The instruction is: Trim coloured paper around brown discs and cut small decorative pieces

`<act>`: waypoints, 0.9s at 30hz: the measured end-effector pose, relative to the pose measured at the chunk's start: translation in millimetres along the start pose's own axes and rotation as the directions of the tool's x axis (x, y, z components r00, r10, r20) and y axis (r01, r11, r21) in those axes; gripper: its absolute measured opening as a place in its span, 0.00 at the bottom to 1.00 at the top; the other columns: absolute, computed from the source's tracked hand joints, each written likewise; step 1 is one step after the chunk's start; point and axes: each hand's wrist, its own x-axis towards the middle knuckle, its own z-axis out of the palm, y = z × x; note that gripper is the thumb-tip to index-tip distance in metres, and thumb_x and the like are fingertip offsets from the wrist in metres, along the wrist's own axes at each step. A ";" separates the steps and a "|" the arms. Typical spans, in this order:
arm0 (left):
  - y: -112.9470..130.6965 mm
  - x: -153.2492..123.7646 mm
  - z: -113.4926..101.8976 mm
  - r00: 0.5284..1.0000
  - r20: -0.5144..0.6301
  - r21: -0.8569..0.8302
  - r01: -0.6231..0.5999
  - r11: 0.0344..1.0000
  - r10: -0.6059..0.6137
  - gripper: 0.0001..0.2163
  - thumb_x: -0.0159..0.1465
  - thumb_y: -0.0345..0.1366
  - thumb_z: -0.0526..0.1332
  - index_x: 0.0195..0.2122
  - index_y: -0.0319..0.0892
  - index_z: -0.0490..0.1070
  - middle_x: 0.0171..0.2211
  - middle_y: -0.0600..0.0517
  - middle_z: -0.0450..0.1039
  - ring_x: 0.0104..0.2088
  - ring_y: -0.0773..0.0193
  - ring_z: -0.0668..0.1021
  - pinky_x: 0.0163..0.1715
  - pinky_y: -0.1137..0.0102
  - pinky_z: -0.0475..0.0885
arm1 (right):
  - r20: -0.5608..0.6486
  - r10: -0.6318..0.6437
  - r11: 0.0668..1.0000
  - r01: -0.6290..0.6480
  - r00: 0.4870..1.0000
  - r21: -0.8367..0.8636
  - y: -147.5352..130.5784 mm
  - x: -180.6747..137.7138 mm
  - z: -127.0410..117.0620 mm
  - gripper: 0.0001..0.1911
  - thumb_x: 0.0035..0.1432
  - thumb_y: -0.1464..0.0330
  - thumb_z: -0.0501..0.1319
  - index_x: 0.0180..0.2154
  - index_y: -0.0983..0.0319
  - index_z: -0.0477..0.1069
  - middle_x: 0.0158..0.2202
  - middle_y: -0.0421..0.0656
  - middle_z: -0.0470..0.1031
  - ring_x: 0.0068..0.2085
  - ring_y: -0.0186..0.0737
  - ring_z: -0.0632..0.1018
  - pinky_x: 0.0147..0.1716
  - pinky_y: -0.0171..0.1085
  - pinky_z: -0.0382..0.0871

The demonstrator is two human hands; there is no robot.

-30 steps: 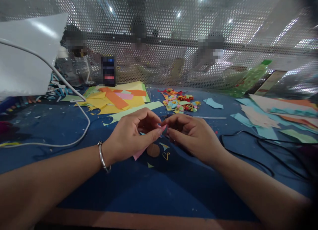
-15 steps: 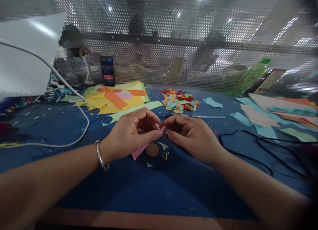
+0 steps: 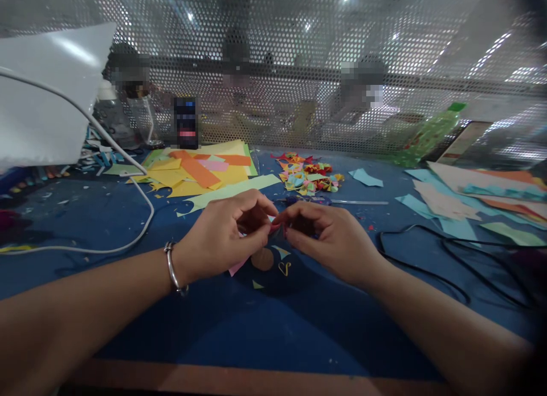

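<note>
Fingertips of my left hand (image 3: pixel 233 228) and my right hand (image 3: pixel 327 233) meet just above the table. Both are closed in a pinch around a small pinkish-red piece of paper (image 3: pixel 276 225), mostly hidden by the fingers. Below them lie a round brown disc (image 3: pixel 262 260), a thin yellow heart shape (image 3: pixel 284 269) and a pale triangular scrap (image 3: pixel 281 251). A pink paper piece (image 3: pixel 237 266) pokes out from under my left hand. Nearer to me is a small green scrap (image 3: pixel 257 284). Behind my right hand rests a dark blue tool with a clear rod (image 3: pixel 359 202).
Yellow and orange paper sheets (image 3: pixel 188 174) lie at back left, beside a pile of small folded colourful paper pieces (image 3: pixel 310 175). A white cable (image 3: pixel 149 213) loops at left, a black cable (image 3: pixel 444 242) at right. A green bottle (image 3: pixel 431 137) leans against the perforated metal screen (image 3: pixel 282 111).
My fingers have shifted slightly on the small piece, and my right fingertips now reach over to the left ones. Less of the piece shows. The things on the table stay put.
</note>
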 end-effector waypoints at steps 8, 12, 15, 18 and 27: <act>-3.6 6.4 -5.8 0.988 0.060 -0.153 0.147 0.977 -0.139 0.10 0.57 0.29 0.63 0.41 0.41 0.69 0.30 0.53 0.75 0.32 0.66 0.79 0.32 0.71 0.78 | 0.031 -0.061 0.998 0.061 0.998 -0.006 4.5 -3.7 1.0 0.06 0.58 0.72 0.60 0.35 0.61 0.76 0.29 0.38 0.76 0.27 0.32 0.73 0.27 0.31 0.66; -0.2 8.7 -8.7 0.971 0.095 -0.193 0.234 0.953 -0.220 0.11 0.55 0.26 0.63 0.40 0.41 0.71 0.29 0.55 0.74 0.32 0.67 0.79 0.33 0.72 0.77 | 0.058 -0.097 0.994 0.099 0.994 -0.036 2.4 -4.6 0.6 0.06 0.59 0.72 0.60 0.35 0.61 0.76 0.29 0.39 0.76 0.26 0.31 0.72 0.26 0.31 0.66; 2.8 8.7 -8.7 0.946 0.153 -0.293 0.319 0.902 -0.285 0.11 0.55 0.25 0.63 0.40 0.41 0.70 0.29 0.55 0.73 0.30 0.68 0.79 0.31 0.71 0.77 | 0.063 -0.136 0.989 0.139 0.989 -0.045 0.4 -5.3 0.2 0.07 0.59 0.72 0.59 0.35 0.60 0.76 0.30 0.39 0.77 0.27 0.32 0.73 0.26 0.31 0.66; 3.1 8.5 -8.0 0.915 0.208 -0.414 0.401 0.817 -0.344 0.12 0.55 0.25 0.63 0.40 0.41 0.70 0.29 0.55 0.74 0.29 0.67 0.80 0.30 0.71 0.77 | 0.071 -0.171 0.984 0.175 0.983 -0.042 -0.6 -6.2 -0.4 0.08 0.59 0.73 0.59 0.36 0.59 0.77 0.31 0.40 0.78 0.28 0.33 0.74 0.27 0.31 0.67; 0.7 12.1 -8.1 0.843 0.295 -0.602 0.529 0.598 -0.449 0.13 0.53 0.22 0.64 0.39 0.40 0.71 0.26 0.55 0.75 0.26 0.70 0.78 0.29 0.75 0.74 | 0.040 -0.168 0.986 0.168 0.985 -0.015 -0.3 -8.1 1.4 0.06 0.60 0.73 0.60 0.38 0.62 0.75 0.31 0.39 0.76 0.27 0.30 0.73 0.27 0.30 0.67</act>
